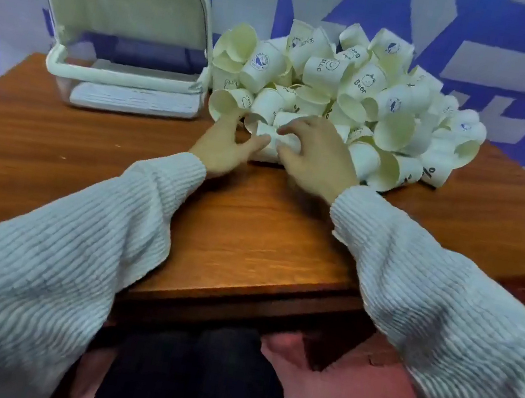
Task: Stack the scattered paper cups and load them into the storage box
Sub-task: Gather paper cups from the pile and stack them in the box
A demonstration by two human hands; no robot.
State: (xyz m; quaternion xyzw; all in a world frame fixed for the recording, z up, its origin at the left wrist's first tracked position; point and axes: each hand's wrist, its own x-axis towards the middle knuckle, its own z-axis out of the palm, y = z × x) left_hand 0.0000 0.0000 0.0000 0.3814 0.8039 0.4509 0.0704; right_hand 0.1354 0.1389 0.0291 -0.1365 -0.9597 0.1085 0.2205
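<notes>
- One heap of paper cups [359, 90] lies on the far right part of the wooden counter [248, 231]; they are tumbled over one another at every angle, too many and too overlapped for me to count, and several carry small blue prints and words.
- Two hands work at the near edge of the heap. The left hand [224, 147] has thumb and fingers curled around one end of a white cup [272, 139] lying on its side; the right hand [317, 156] curls its fingers over the other end of the same cup, so both grips are closed on it.
- One storage box [123, 85] stands at the far left of the counter, just beside the heap, with its lid [124, 2] swung up and standing behind it. The walls are clear and the rim is white; I cannot tell whether any cups lie inside.
- Two pale ribbed sleeves [429, 296] reach in from the near edge and cover much of the front of the counter.
- The heap itself hides the cups at its base and back.
- The counter is reddish-brown wood with a visible grain.
- Behind it runs a blue wall [488, 45] with large pale shapes on it.
</notes>
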